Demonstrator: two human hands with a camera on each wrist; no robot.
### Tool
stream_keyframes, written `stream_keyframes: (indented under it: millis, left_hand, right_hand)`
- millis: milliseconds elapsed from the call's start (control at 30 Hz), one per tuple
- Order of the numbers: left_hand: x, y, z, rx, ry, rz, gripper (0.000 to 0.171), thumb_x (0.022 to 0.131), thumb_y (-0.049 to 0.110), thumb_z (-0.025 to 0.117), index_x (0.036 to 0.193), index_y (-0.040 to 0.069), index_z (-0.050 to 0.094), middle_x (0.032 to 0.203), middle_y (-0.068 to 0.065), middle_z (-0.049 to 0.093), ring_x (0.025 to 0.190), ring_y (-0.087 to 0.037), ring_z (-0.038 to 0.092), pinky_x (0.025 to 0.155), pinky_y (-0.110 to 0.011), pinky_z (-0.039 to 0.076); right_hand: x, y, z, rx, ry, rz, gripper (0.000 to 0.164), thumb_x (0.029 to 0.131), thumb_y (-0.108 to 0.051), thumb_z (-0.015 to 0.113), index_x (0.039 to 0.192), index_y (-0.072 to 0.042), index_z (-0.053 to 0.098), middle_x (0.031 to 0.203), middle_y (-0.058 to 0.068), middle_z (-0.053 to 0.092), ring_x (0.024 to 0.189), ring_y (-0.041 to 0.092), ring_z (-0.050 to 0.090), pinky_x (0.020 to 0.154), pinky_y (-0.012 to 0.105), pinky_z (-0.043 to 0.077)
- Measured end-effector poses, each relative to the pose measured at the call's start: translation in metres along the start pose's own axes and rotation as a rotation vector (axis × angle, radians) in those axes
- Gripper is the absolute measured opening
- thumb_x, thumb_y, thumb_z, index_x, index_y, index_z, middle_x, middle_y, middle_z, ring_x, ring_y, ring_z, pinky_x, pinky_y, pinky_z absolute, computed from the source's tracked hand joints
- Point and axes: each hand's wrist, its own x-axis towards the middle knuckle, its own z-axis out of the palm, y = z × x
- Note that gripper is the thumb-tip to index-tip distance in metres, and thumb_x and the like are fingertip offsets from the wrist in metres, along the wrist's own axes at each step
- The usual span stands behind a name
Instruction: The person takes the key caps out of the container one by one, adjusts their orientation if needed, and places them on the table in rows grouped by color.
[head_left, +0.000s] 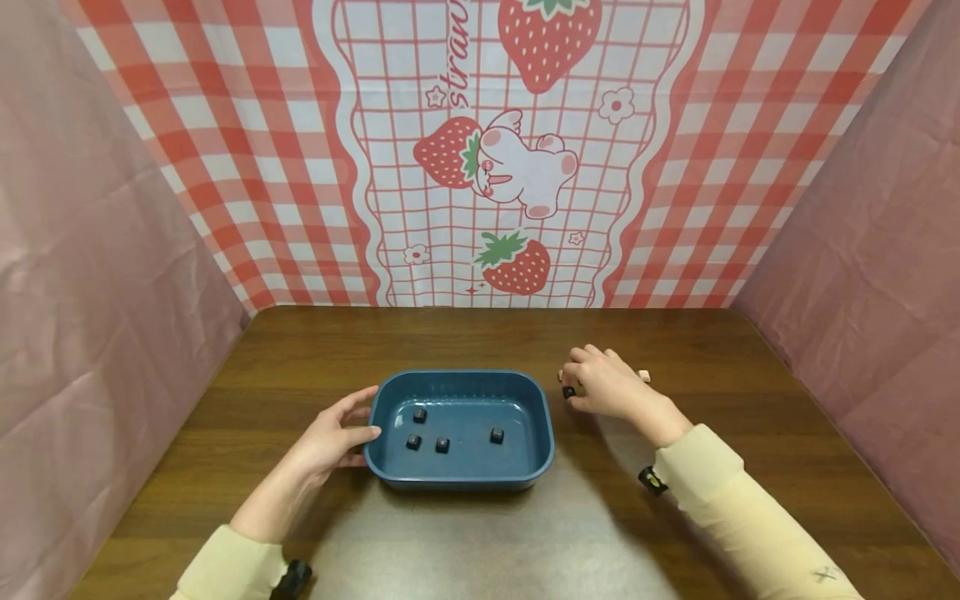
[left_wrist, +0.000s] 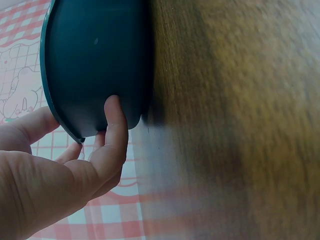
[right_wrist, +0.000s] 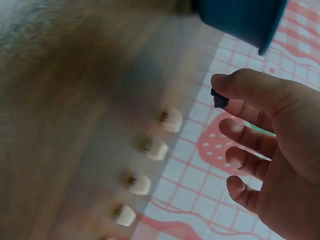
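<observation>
Right hand [head_left: 603, 385] pinched black block [right_wrist: 220, 101] beside blue tray [head_left: 467, 417]

The block was just right of the tray, held between thumb and forefinger; it was too small to tell which way it faced. The hand's other fingers curved loosely, its forearm slanting in from the near right. The tray opened upward, its long axis running left to right across the surface [head_left: 300, 350]. The left hand [head_left: 330, 437] gripped its left end, thumb at the rim.

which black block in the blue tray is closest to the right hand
The lone black block on the right side of the blue tray; the other three black blocks cluster toward the left hand.
</observation>
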Motion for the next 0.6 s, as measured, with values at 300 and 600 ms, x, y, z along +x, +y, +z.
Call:
stream_keyframes:
  millis: [300, 600]
  left_hand:
    - [0.0, 0.001, 0.0, 0.005, 0.001, 0.0, 0.061, 0.09, 0.0, 0.056, 0.145, 0.014, 0.034, 0.136, -0.026, 0.041, 0.097, -0.031, 0.06, 0.073, -0.045, 0.056]
    - [0.0, 0.0, 0.0, 0.003, 0.002, -0.003, 0.06, 0.09, 0.0, 0.056, 0.145, 0.014, 0.034, 0.136, -0.026, 0.041, 0.099, -0.032, 0.059, 0.074, -0.046, 0.056]
  right_hand:
    - [0.002, 0.007, 0.021, 0.0, -0.021, 0.053, 0.02, 0.068, -0.023, 0.08, 0.078, -0.016, 0.064, 0.08, -0.001, 0.05, 0.08, 0.023, 0.049, 0.062, 0.038, 0.038]
    - [0.004, 0.013, 0.035, -0.006, -0.025, 0.073, 0.02, 0.068, -0.021, 0.08, 0.077, -0.016, 0.063, 0.079, -0.001, 0.049, 0.08, 0.024, 0.049, 0.062, 0.039, 0.04]
